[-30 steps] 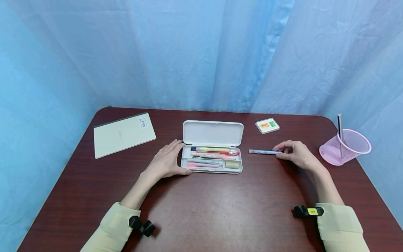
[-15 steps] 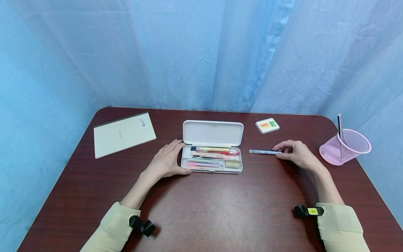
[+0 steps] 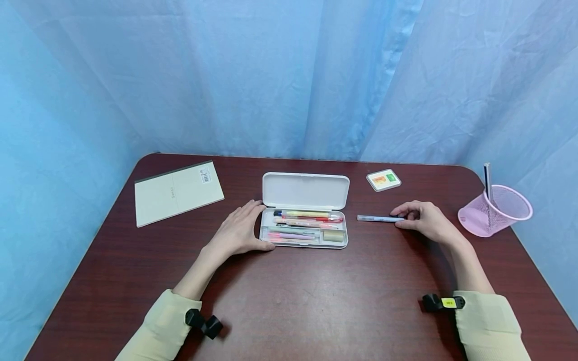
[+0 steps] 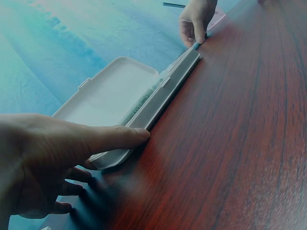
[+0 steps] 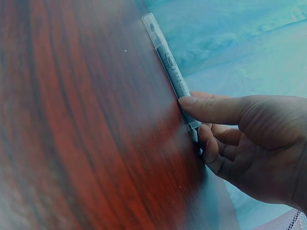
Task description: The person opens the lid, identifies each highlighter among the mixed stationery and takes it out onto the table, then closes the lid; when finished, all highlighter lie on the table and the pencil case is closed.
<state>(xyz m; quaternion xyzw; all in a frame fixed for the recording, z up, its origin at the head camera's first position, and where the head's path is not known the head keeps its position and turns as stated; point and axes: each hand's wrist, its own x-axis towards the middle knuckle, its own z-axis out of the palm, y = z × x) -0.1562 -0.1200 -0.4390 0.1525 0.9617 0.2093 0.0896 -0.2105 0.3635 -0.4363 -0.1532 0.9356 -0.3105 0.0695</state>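
Observation:
An opened white pencil case (image 3: 311, 246) lies mid-table, its lid tipped back and several pens (image 3: 302, 214) and a beige eraser-like block (image 3: 333, 235) inside. My left hand (image 3: 239, 230) holds the case by its left end, thumb along the front wall and fingers around the far side; the left wrist view shows that thumb (image 4: 120, 138) pressed to the wall. To the right of the case, my right hand (image 3: 426, 220) pinches a light blue marker pen (image 3: 377, 218) near its right end. In the right wrist view, the marker's clear cap (image 5: 152, 28) points away from the hand, close over the tabletop.
A cream notebook (image 3: 178, 193) lies at the back left. Behind the marker is a small flat case with orange and green pieces (image 3: 384, 179). A pink mesh pen cup (image 3: 492, 213), holding a dark pen (image 3: 487, 180), leans at the right edge. Blue curtains (image 3: 289, 80) surround the table.

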